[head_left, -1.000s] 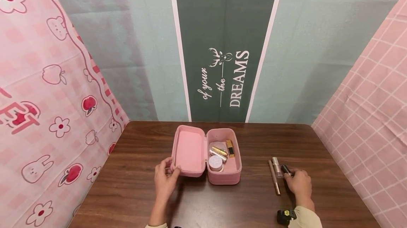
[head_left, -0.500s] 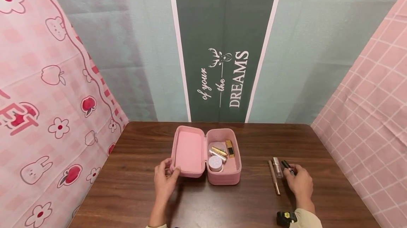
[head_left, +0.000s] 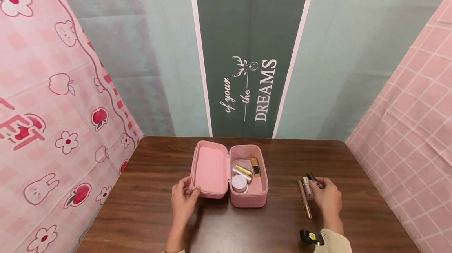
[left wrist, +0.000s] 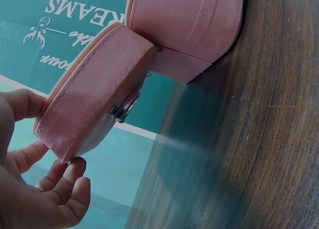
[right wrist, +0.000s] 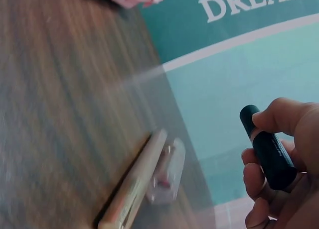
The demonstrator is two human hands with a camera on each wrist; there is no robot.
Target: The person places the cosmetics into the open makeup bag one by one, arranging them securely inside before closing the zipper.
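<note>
My left hand pinches the near left corner of the raised lid of a pink zip-up makeup case. In the left wrist view the thumb is at the lid's zip edge and the fingertips are under its corner. The case body holds gold and silver lipstick tubes, a round jar and a gold box-shaped lipstick. Off to the right, my right hand holds a black lipstick tube with a thin gold band between thumb and fingers, lifted above the table.
Beside the right hand lie a slim gold-brown pencil and a clear tube with a silver cap on the wooden table. A green curtain hangs at the table's back edge, with pink cloths on both sides.
My right hand has picked up the black lipstick tube from the table and moved slightly left, so it now overlaps the clear tube. My left hand stays on the lid.
</note>
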